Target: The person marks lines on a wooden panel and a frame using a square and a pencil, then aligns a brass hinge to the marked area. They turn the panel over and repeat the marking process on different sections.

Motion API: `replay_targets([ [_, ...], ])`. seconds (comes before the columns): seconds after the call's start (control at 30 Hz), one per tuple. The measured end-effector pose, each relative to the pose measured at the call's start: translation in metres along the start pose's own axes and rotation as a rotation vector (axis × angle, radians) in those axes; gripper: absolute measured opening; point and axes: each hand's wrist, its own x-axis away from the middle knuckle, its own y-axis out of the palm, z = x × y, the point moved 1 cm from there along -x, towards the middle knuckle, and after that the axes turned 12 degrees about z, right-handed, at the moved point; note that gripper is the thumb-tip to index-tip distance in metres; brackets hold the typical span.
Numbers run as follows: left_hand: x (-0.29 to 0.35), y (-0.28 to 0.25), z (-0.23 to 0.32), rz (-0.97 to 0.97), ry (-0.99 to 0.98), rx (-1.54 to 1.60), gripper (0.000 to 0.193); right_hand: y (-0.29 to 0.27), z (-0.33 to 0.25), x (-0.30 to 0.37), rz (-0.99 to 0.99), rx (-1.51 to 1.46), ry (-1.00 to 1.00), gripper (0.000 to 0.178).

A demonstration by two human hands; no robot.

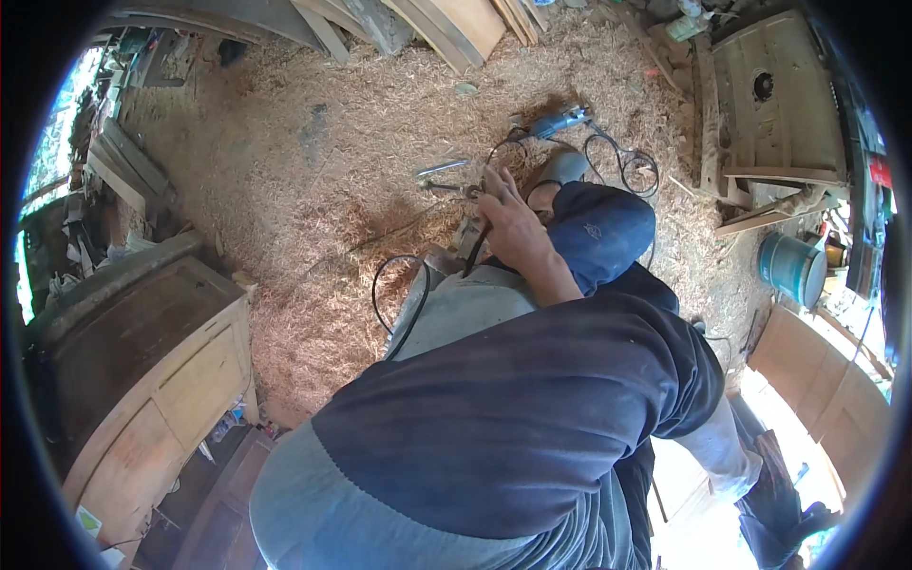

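Observation:
Neither my left hand nor my right hand is in view. Another person in a dark shirt (503,408) and blue cap (603,233) bends low over the shavings, seen from above and behind. That person's bare hand (513,223) is raised near their grey-clad knee (465,309), by a slim metal tool (445,186); its grip is partly hidden. A black cord (378,285) loops beside the knee. Past the hand lies a thin shiny metal rod or tool (442,167). A blue corded power tool (560,123) rests farther off.
Wood shavings (256,142) cover the floor. A wooden cabinet (171,370) stands at the left, and boards (446,28) lean along the far side. At the right are a wooden panel frame (779,104), a teal bucket (791,271) and a pale wooden panel (817,380).

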Motion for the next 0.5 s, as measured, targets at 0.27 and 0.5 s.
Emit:
replay_targets([
  [0.27, 0.015, -0.016, 0.016, -0.034, -0.05, 0.041, 0.023, -0.143, -0.017, 0.122, 0.374, -0.023, 0.654, 0.007],
  [0.5, 0.017, -0.01, 0.017, -0.209, -0.106, 0.087, 0.024, -0.211, -0.09, 0.304, 0.334, 0.398, 0.891, 0.02],
])
